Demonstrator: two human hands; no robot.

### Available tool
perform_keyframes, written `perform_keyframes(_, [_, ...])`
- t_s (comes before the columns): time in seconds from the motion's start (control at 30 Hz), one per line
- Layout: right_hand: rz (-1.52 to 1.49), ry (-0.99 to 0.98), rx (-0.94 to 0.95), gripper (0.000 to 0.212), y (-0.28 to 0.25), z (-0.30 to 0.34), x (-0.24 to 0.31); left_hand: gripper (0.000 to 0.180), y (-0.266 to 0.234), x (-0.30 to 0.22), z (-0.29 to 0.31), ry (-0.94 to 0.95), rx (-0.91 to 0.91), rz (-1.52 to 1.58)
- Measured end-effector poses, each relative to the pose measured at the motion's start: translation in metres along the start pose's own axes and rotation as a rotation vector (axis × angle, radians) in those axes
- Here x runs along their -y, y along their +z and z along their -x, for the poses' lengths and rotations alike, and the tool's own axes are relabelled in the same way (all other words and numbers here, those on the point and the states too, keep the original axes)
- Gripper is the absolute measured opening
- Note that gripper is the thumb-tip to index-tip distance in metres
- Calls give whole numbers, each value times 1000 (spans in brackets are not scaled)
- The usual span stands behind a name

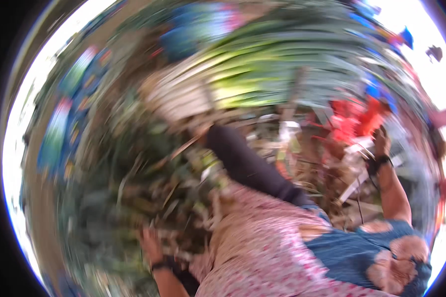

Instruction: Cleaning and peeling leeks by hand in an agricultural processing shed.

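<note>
Motion smears the whole head view. My left hand (151,246), with a dark band at the wrist, hangs low on the left over dark green leafy scraps (148,183). Its fingers are too blurred to read, and nothing held shows. On the right, my right hand (382,140) reaches forward beside red plastic bags (346,119). Its fingers look stretched out and apart, with no held thing visible. A dark band circles this wrist too. Near it lie pale, straight-edged pieces (353,189). Beyond both hands lies a large heap of leeks (243,81), white ends to the left.
Blue-and-green printed sacks (54,131) stand at the left, and another blue sack (195,32) lies behind the leeks. A dark-clad leg (252,161) and a pink patterned apron (267,237) fill the middle. Mixed litter (287,148) covers the ground ahead.
</note>
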State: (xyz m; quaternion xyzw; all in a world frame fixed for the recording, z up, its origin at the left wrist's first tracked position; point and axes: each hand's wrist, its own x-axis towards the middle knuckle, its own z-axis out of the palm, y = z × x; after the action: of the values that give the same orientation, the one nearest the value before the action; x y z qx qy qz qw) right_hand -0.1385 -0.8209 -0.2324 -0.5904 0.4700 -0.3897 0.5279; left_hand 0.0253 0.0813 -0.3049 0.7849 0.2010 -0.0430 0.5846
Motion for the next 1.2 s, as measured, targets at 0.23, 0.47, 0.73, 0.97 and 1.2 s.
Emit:
perform_keyframes(0.23, [276, -405, 1234, 35, 304, 285, 144, 12, -36, -27, -9, 23, -638, 793])
perform_keyframes(0.47, [625, -786, 2173, 36, 426, 544, 40, 10, -58, -74, 35, 95, -652, 1099])
perform_keyframes(0.73, [874, -919, 2044, 32, 427, 701, -98, 9, -87, -62, 65, 179, -742, 1291])
perform_keyframes(0.97, [617, -64, 2271, 24, 429, 689, -2, 9, -88, -47, 71, 124, -823, 1281])
perform_keyframes(1.2, [522, 136, 2542, 40, 347, 576, 81, 28, -54, -53, 40, -1, -603, 1490])
